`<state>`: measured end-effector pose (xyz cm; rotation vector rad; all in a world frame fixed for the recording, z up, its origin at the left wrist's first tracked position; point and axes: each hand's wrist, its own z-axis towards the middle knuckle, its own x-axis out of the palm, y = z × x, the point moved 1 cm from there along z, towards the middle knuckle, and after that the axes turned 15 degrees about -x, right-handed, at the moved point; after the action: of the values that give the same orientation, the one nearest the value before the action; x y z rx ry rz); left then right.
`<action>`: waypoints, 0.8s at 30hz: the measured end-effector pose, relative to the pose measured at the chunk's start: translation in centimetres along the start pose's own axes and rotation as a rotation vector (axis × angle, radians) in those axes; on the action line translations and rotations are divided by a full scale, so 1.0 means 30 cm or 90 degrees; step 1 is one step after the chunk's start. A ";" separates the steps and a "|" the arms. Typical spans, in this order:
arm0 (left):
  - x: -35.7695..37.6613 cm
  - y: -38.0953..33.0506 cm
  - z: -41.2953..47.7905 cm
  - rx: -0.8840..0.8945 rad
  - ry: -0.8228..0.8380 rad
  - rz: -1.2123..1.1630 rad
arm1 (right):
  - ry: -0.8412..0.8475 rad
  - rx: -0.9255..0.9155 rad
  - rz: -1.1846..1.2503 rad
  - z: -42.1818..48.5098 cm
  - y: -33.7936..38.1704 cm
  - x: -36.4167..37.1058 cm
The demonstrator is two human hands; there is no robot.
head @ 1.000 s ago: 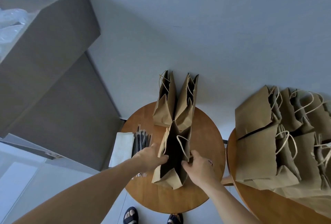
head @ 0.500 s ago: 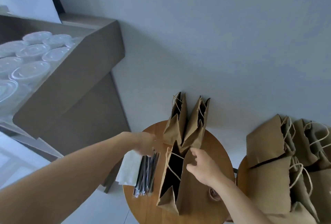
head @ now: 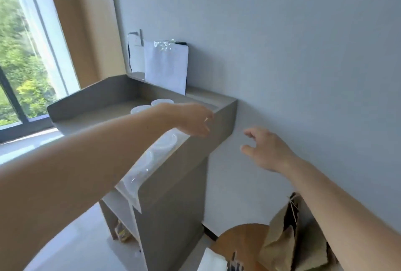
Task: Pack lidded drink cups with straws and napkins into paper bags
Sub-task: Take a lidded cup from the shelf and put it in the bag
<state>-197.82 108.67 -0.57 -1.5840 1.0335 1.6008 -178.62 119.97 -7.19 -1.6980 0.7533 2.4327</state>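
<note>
Left hand (head: 193, 121) hovers over the top of the grey raised-rim cabinet (head: 225, 116). Its fingers (head: 202, 128) are blurred but look stretched out and a little apart, with nothing in them. The clear plastic lidded cups (head: 166, 142) stand in rows on the cabinet top. The nearest lids are just under and behind those fingertips, and I cannot tell whether they touch.

Right hand (head: 267, 151) hangs in the air before the pale grey wall (head: 303, 54). The fingers are loosely curled, the thumb is apart, and the hand is empty. It is well clear of the cups.

Far below and behind both sets of fingers is the round wooden table (head: 238, 238). On it stands a brown paper bag with twine handles (head: 280, 240), mouth up; its inside is too dark to read. White folded napkins (head: 211, 261) and black wrapped straws (head: 235, 265) lie at the table's edge, out of the fingers' reach.

Judgement: this bag's round is at its first step. No cup is lifted yet. Taking a cup, setting it in the bag, then adding straw and napkin all look left to do.
</note>
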 end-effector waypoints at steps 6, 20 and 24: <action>-0.004 0.439 0.071 -0.090 -0.005 -0.035 | 0.045 -0.069 -0.035 0.410 0.225 0.093; 0.213 1.104 0.191 -0.203 0.038 -0.104 | 0.292 -0.196 -0.091 1.129 0.579 0.503; 0.260 1.172 0.209 -0.204 0.037 -0.126 | 0.399 -0.186 -0.171 1.227 0.594 0.546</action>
<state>-232.04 96.79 -5.51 -1.8888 0.6454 1.6514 -222.57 116.97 -6.02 -2.5274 0.1756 1.9014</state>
